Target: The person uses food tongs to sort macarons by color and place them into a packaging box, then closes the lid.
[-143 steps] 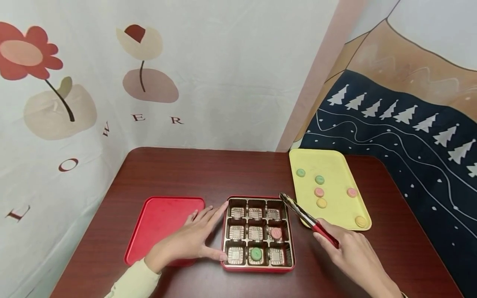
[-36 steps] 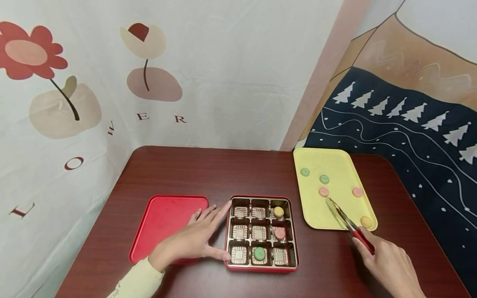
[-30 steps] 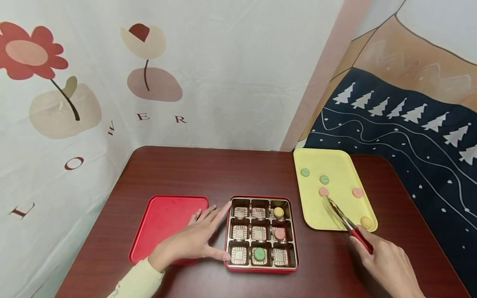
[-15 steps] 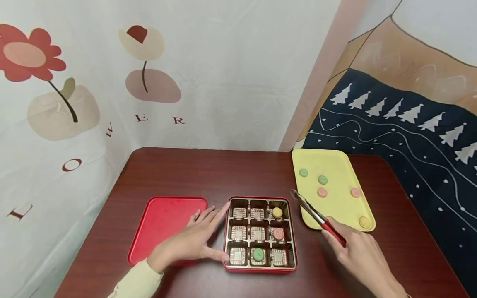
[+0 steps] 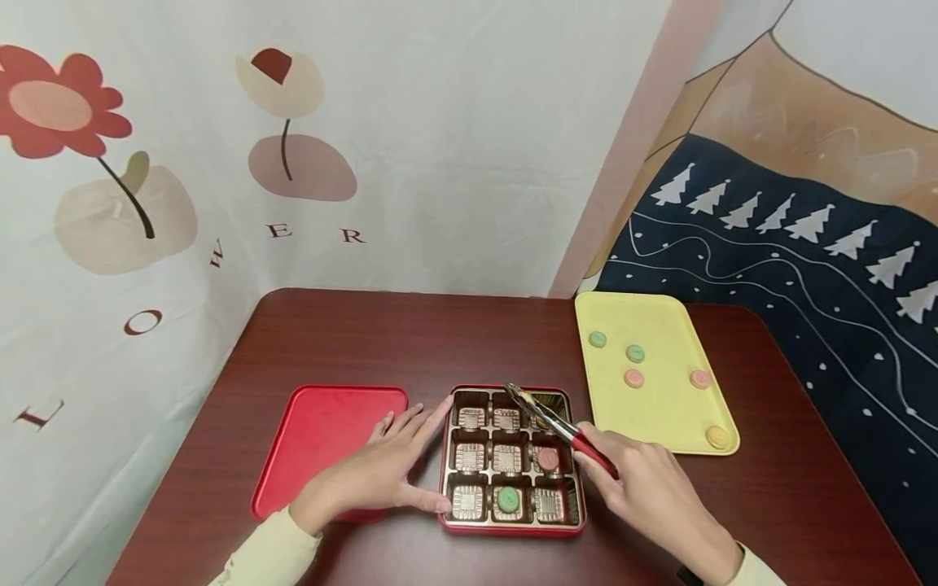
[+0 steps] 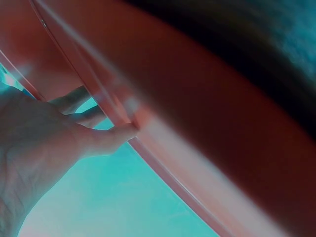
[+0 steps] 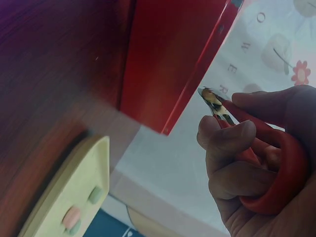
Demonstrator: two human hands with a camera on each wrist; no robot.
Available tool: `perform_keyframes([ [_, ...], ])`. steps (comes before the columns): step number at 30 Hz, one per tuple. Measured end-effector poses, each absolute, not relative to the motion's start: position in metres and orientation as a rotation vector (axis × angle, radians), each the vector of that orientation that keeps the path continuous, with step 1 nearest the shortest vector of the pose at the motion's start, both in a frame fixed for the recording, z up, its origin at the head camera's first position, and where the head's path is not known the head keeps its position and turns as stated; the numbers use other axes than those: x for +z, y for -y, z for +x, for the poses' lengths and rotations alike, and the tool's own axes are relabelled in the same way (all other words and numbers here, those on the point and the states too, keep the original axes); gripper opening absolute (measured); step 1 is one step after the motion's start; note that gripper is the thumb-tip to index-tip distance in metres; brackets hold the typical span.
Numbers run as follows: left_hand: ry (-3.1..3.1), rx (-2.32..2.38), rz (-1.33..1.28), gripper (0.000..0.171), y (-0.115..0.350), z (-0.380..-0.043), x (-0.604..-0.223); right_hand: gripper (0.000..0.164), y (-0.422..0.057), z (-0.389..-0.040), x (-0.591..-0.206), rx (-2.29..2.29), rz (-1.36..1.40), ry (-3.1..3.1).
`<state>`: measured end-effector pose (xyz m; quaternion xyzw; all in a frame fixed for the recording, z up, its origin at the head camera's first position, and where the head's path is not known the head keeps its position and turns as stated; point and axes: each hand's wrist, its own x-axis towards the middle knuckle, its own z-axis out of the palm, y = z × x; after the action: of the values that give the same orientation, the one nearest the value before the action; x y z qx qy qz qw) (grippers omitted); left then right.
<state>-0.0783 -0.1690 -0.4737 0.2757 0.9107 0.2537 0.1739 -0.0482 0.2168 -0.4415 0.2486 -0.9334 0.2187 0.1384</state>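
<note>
My right hand [image 5: 648, 484] grips red-handled metal tongs [image 5: 560, 425], whose tips hang over the top middle compartment of a red tin [image 5: 513, 531] with a gold divided insert. A pink macaron-like disc [image 5: 547, 460] sits in the middle right compartment and a green disc [image 5: 508, 500] in the bottom middle one. The tongs cover most of the top right compartment and its yellow disc. In the right wrist view the tongs' tips look yellowish; I cannot tell whether anything is between them. My left hand [image 5: 374, 476] touches the tin's left side with spread fingers and thumb.
A yellow tray [image 5: 663, 423] at the right bears several green, pink and yellow discs. Left of the tin lies a red lid [image 5: 315, 439], partly under my left hand. Printed cloth [image 5: 454, 163] hangs behind the brown table [image 5: 410, 325].
A yellow disc went from the tray into the tin's top right compartment. The tongs returned to the tray, then swung left over the tin. My left hand stayed at the tin's side.
</note>
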Motion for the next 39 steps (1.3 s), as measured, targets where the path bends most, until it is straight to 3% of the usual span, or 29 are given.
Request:
perform_keyframes([
  [18,-2.584,0.708,0.792,0.134,0.167,-0.079,-0.474,0.038,-0.207,-0.049,-0.456,0.523,0.793,2.694],
  [39,-2.587,0.705,0.78,0.135,0.169,-0.077,-0.473,0.063,-0.213,-0.037,-0.456,0.543,0.645,2.783],
])
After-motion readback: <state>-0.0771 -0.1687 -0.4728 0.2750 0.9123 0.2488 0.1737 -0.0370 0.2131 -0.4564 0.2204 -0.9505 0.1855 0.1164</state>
